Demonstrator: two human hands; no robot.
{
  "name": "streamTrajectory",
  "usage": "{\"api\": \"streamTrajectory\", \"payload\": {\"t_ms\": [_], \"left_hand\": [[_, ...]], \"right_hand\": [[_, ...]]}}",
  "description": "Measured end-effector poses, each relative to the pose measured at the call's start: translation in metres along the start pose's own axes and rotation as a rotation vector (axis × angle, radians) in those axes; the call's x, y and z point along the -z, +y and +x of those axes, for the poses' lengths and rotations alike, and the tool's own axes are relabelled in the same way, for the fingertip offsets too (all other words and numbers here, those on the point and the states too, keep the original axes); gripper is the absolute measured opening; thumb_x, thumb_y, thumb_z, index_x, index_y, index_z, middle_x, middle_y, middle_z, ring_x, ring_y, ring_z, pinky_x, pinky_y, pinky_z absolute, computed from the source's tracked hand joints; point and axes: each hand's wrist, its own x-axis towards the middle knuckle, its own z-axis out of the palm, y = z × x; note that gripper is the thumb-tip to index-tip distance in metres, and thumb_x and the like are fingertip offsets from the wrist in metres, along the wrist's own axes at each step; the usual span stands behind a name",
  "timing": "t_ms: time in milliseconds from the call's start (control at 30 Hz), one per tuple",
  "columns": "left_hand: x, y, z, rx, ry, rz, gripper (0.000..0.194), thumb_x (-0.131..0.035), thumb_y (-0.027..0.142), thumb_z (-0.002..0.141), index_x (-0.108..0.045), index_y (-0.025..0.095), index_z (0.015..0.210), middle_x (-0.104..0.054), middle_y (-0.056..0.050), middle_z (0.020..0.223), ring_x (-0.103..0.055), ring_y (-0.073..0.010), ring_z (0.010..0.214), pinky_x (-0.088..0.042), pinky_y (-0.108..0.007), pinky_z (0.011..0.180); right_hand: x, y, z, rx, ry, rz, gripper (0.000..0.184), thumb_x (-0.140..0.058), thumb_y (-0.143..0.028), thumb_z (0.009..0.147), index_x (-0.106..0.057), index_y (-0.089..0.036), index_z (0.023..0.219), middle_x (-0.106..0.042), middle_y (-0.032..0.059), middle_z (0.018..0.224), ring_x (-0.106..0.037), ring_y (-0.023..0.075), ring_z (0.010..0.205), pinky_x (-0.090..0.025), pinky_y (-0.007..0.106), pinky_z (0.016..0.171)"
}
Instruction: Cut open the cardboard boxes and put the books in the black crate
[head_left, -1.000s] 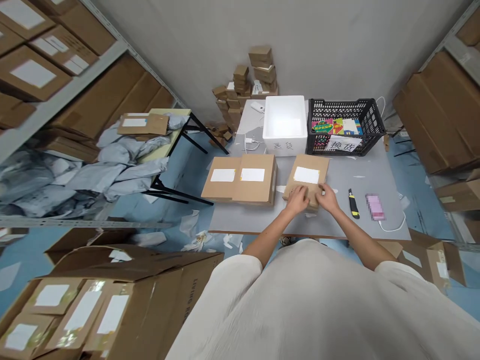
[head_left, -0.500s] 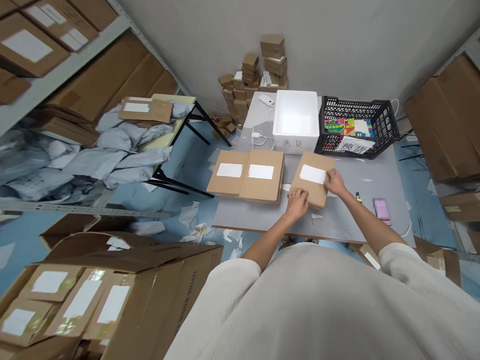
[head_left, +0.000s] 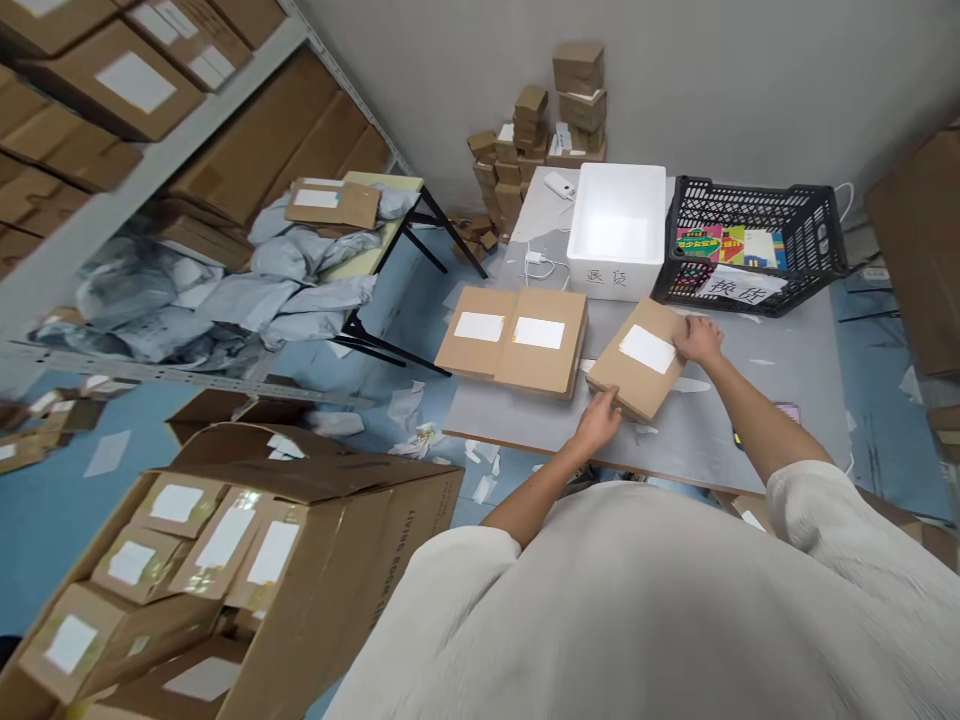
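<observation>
A flat cardboard box (head_left: 628, 386) with a white label lies tilted clockwise over the grey table (head_left: 536, 425). My left hand (head_left: 598, 420) grips its near left corner, fingers partly hidden at the edge. On its right side, near the far corner, my right hand (head_left: 699, 341) is closed on the edge. Left of it two more labelled parcels rest side by side: one cardboard parcel (head_left: 551, 362) beside my work and another cardboard parcel (head_left: 471, 356) farther left. Whether the held box touches the table, I cannot tell.
A white foam bin (head_left: 616, 274) and a black crate (head_left: 756, 240) with colourful books stand at the table's back. A phone (head_left: 787, 411) is partly behind my right forearm. Grey mailing bags (head_left: 247, 297) fill the left; a large open carton (head_left: 382, 540) of boxes stands below.
The box has turned clockwise in both hands. My left hand has shifted to its near left corner, and my right hand is farther up its right side. The view has swung left.
</observation>
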Motion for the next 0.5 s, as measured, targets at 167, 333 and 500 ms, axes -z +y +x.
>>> {"api": "streamTrajectory", "payload": {"t_ms": [167, 333, 500], "left_hand": [[0.001, -0.002, 0.02, 0.032, 0.025, -0.039, 0.066, -0.064, 0.026, 0.1, -0.05, 0.021, 0.165, -0.052, -0.018, 0.163, -0.059, -0.0316, 0.15, -0.049, -0.047, 0.129], [0.005, 0.008, 0.056, 0.064, 0.064, -0.012, 0.068, -0.063, 0.024, 0.097, -0.05, 0.023, 0.164, -0.05, -0.018, 0.163, -0.061, -0.0334, 0.147, -0.05, -0.049, 0.127], [0.014, 0.013, 0.077, 0.129, 0.072, 0.06, 0.074, -0.062, 0.03, 0.098, -0.043, 0.021, 0.169, -0.059, -0.021, 0.153, -0.065, -0.0376, 0.142, -0.052, -0.052, 0.122]], "right_hand": [[0.002, 0.044, -0.055, -0.168, 0.075, 0.01, 0.063, -0.052, -0.053, 0.101, -0.069, -0.012, 0.147, -0.065, 0.0268, 0.143, -0.057, 0.0479, 0.134, -0.041, 0.068, 0.116], [0.002, 0.077, -0.099, -0.159, 0.034, 0.03, 0.06, -0.049, -0.056, 0.104, -0.073, -0.013, 0.137, -0.072, 0.0264, 0.134, -0.068, 0.0419, 0.123, -0.052, 0.056, 0.108], [-0.002, 0.093, -0.12, -0.23, -0.047, 0.106, 0.053, -0.051, -0.06, 0.104, -0.076, -0.017, 0.125, -0.08, 0.0226, 0.118, -0.074, 0.0395, 0.114, -0.057, 0.049, 0.099]]}}
